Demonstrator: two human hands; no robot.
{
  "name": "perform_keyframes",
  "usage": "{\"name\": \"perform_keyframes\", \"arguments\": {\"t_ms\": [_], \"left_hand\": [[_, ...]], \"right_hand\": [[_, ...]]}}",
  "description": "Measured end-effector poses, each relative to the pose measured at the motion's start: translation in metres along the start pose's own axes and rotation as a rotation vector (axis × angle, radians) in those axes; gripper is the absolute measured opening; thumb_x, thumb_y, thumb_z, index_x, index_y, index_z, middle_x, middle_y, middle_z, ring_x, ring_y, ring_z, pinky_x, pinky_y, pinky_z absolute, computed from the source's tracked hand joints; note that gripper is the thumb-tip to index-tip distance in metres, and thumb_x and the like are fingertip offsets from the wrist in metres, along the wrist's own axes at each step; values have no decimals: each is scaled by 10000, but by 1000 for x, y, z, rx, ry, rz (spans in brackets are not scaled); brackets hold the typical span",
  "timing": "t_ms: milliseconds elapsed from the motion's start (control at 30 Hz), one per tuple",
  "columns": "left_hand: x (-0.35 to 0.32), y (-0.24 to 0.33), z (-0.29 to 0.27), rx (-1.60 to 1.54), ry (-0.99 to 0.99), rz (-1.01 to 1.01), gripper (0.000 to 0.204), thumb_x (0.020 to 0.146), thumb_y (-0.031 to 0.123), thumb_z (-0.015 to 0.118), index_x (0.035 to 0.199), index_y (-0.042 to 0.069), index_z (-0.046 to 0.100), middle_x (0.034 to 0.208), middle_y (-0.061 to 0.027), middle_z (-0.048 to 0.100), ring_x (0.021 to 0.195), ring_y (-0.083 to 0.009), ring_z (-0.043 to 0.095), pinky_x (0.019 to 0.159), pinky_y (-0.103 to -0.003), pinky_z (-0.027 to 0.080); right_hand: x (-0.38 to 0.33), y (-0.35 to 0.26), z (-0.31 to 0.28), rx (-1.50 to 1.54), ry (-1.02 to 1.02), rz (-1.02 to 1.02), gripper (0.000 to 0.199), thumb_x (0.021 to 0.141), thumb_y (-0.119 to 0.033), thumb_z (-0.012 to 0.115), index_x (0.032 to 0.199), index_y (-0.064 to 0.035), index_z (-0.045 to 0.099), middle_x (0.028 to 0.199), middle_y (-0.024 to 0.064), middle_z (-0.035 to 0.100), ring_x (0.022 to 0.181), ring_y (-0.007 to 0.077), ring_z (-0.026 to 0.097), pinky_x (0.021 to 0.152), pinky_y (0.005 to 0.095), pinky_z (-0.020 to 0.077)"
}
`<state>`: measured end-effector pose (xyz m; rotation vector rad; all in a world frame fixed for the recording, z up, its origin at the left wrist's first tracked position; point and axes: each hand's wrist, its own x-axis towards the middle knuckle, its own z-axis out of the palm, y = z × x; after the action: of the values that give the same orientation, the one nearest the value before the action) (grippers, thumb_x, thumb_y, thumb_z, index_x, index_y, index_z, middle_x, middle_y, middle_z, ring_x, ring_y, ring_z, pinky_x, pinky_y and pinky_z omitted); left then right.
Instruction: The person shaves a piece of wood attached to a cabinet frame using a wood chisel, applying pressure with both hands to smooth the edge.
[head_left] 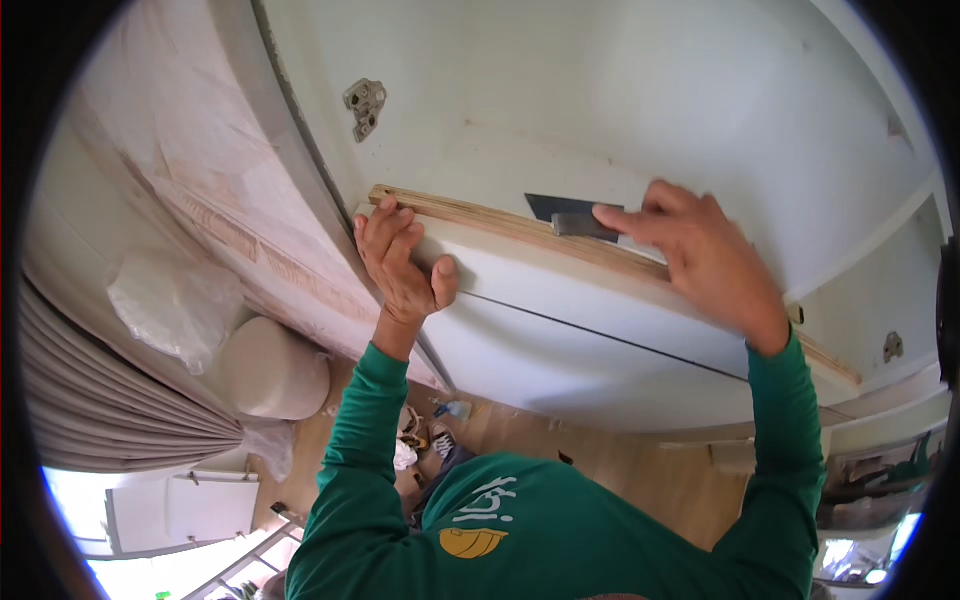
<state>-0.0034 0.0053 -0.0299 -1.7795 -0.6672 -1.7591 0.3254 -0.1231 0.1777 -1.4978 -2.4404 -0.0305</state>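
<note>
In my right hand (690, 245) is a scraper-like tool (545, 207) with a flat dark blade, slanted at its end, and a grey block-like part. The fingers are closed around it, and its handle is mostly hidden. The blade lies over the bare wooden strip (500, 228) that runs along the top edge of a white panel (540, 275). My left hand (398, 262) rests at the strip's left end, fingertips at the edge and thumb apart, holding nothing.
Behind the strip is a white cabinet interior with a metal hinge plate (365, 108) on its left wall. A dusty pinkish panel (220, 170) stands at left. Beyond it are a round beige stool (275, 370), plastic wrapping (170, 300) and a grey curtain (110, 400). A ladder (245, 560) shows lower left.
</note>
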Motion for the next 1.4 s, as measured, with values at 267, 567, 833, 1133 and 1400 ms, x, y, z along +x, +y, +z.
{"name": "perform_keyframes", "arguments": {"t_ms": [267,567,833,1133,1400], "left_hand": [[-3,2,0,-7,11,-4,444,1069,405,606,1301,27,601,1314,-183,662,1367,-421,642,1333,-571,280],[0,0,-3,-1,-48,4,455,1110,389,551,1401,40,535,1423,-183,596,1442,-412,570,1350,-594,245],[-3,-4,-6,-24,-38,15,413,1079,371,582,1323,43,629,1325,-172,684,1366,-421,657,1325,-561,307],[-2,-7,-6,-8,-7,30,401,1077,367,581,1320,55,648,1310,-158,711,1357,-401,673,1319,-537,336],[-2,-5,-11,-4,-60,28,412,1085,379,569,1346,62,594,1360,-167,673,1368,-411,652,1328,-552,304]], "right_hand": [[1,-2,1,35,-74,62,644,977,73,568,1465,-293,776,1025,103,620,885,344,613,987,434,486],[3,6,5,64,-9,-6,692,937,126,587,1471,-274,772,975,127,591,845,324,604,842,404,505],[22,-11,9,133,-59,4,645,962,83,581,1467,-266,777,1009,113,647,897,300,637,952,398,487],[3,-12,2,68,-48,12,636,982,88,584,1467,-273,779,1013,101,640,884,285,635,961,378,451],[24,-26,10,87,-39,-6,582,973,56,626,1449,-239,784,1001,118,625,888,323,646,901,425,503]]}}
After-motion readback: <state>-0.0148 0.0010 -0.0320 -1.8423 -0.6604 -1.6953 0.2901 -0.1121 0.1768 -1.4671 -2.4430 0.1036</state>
